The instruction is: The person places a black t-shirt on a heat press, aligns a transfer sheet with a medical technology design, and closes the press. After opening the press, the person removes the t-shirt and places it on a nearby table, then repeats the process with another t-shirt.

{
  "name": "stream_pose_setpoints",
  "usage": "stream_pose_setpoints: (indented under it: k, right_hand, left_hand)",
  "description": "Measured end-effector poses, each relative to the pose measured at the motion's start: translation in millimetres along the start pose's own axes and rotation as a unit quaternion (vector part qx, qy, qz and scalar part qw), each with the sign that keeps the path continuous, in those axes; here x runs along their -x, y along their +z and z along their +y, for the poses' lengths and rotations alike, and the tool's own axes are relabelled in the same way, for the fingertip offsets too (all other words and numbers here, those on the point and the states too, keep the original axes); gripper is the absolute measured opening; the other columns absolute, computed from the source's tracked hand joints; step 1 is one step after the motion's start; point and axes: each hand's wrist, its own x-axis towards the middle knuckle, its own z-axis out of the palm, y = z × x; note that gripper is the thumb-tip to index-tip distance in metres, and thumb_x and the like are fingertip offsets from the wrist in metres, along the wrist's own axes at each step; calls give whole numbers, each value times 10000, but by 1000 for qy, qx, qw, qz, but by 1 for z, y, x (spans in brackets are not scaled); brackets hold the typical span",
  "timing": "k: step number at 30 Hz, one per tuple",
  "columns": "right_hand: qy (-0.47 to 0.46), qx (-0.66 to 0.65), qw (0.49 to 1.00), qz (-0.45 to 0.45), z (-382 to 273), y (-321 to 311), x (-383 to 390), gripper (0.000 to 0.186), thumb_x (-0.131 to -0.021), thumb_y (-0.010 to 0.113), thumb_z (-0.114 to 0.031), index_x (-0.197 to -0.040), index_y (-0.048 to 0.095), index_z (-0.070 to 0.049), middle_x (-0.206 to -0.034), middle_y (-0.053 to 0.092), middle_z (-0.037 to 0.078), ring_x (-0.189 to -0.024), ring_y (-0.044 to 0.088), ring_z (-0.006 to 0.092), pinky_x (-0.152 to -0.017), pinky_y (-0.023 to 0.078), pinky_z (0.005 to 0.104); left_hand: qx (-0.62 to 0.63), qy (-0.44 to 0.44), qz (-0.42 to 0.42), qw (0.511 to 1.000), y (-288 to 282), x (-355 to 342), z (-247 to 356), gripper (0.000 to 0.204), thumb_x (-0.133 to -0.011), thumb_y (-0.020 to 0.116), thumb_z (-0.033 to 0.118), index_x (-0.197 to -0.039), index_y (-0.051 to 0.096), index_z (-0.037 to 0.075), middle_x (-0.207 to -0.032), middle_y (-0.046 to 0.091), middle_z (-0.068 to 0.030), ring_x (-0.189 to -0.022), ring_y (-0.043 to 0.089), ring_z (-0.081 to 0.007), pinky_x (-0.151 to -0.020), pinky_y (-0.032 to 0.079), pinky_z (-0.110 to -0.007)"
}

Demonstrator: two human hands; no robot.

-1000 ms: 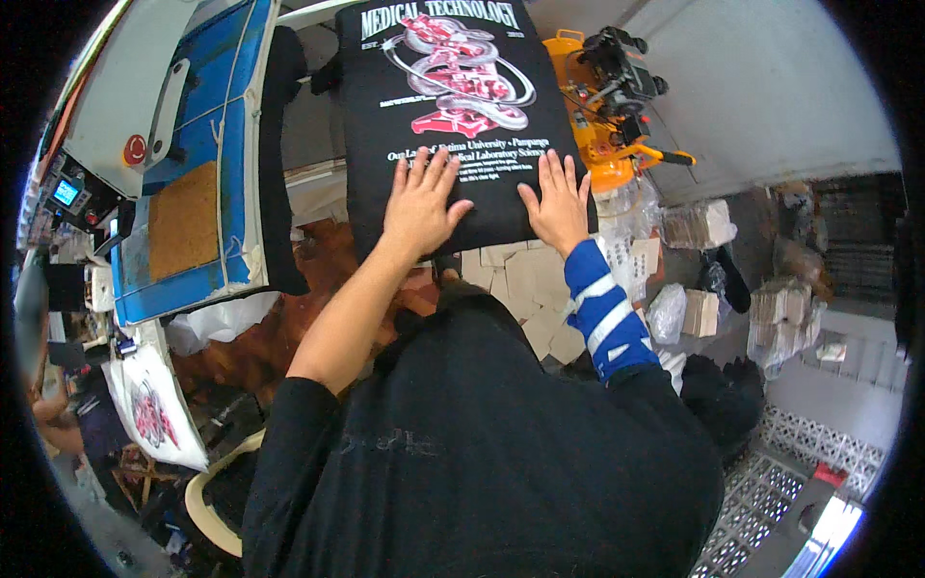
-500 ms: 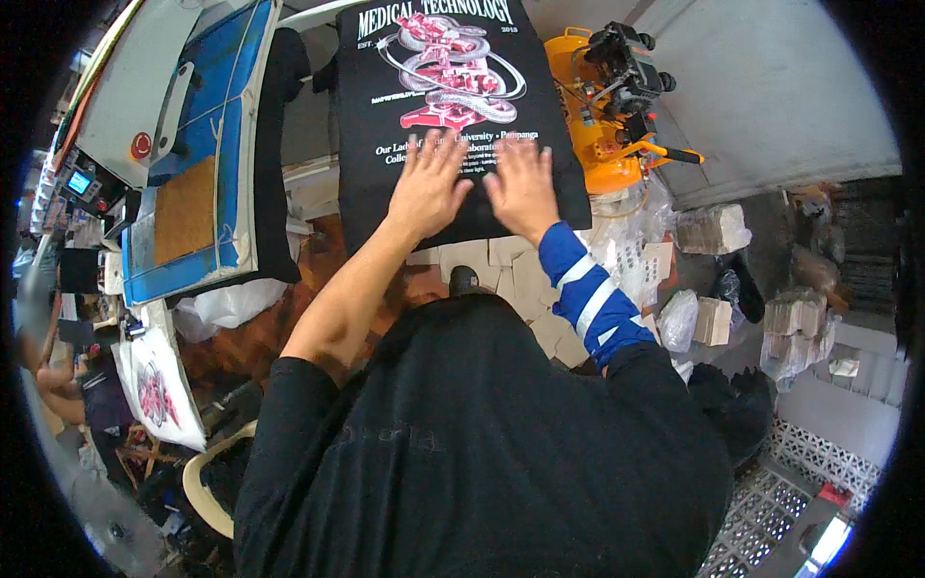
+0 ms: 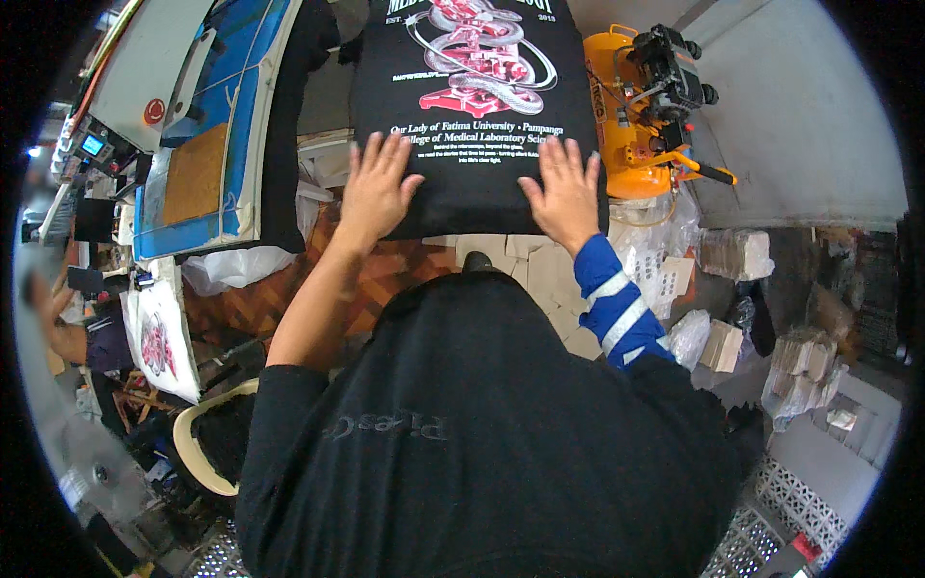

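Note:
A black T-shirt (image 3: 462, 200) with a red and white microscope-and-snake print and white lettering lies flat in front of me, its hem edge toward me. My left hand (image 3: 378, 188) rests on its left side below the print, palm down with fingers stretched out. On the right side, my right hand (image 3: 564, 191) lies flat on the cloth in the same way. Neither hand holds anything. A blue sleeve with white stripes (image 3: 621, 303) covers my right forearm, while the left forearm is bare.
To the left stands a machine with a blue bed (image 3: 217, 116) and a red button (image 3: 154, 112). An orange air compressor (image 3: 631, 144) is close by on the right. Wrapped bundles (image 3: 737, 253) lie on the floor further right. Another person's arm (image 3: 66, 337) shows at far left, beside a printed white sheet (image 3: 159, 342).
My hands have moved apart, the left one leftward and the right one rightward across the shirt. More of the lettering between them now shows. The whole view has shifted slightly.

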Motion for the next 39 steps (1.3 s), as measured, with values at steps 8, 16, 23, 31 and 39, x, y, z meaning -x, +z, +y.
stream_pose_setpoints:
  k: [8,16,23,31,39]
  right_hand:
    - [-74,-480,844,227,-11,-228,-4,107,-878,680,-61,-949,694,17,-923,706,132,-842,672,252,-770,524,344]
    - [-557,-741,335,167,-78,-354,5,262,-890,683,35,-1093,709,-128,-1119,668,-5,-1043,656,118,-924,541,249]
    - [-456,-717,441,290,-100,-359,29,107,-896,661,47,-909,680,-58,-885,696,-3,-874,686,123,-704,566,282]
    - [-339,-588,703,214,-52,-298,21,136,-974,621,-140,-987,682,-19,-799,660,85,-701,616,199,-638,456,344]
    - [-99,-542,818,165,-112,-205,-29,303,-1054,580,-160,-802,617,3,-804,650,92,-813,621,152,-737,475,290]
  left_hand:
    - [-193,-146,364,899,-212,35,-132,248,-906,685,106,-1136,717,21,-1130,721,-164,-1088,664,-325,-954,503,-436]
    - [-271,-409,92,866,-234,37,-309,808,-1006,328,693,-1297,646,10,-1385,598,-219,-1307,538,-411,-1083,416,-478]
    - [-235,-474,32,848,-232,25,-306,852,-966,357,732,-1411,569,36,-1480,527,-211,-1398,455,-418,-1180,322,-505]
    - [-243,-437,66,863,-223,1,-209,760,-943,502,654,-1342,601,15,-1419,569,-214,-1366,477,-417,-1121,397,-528]
    - [-156,-261,211,929,-188,-17,-74,616,-849,736,373,-1300,568,-12,-1373,552,-224,-1364,440,-430,-1108,351,-619]
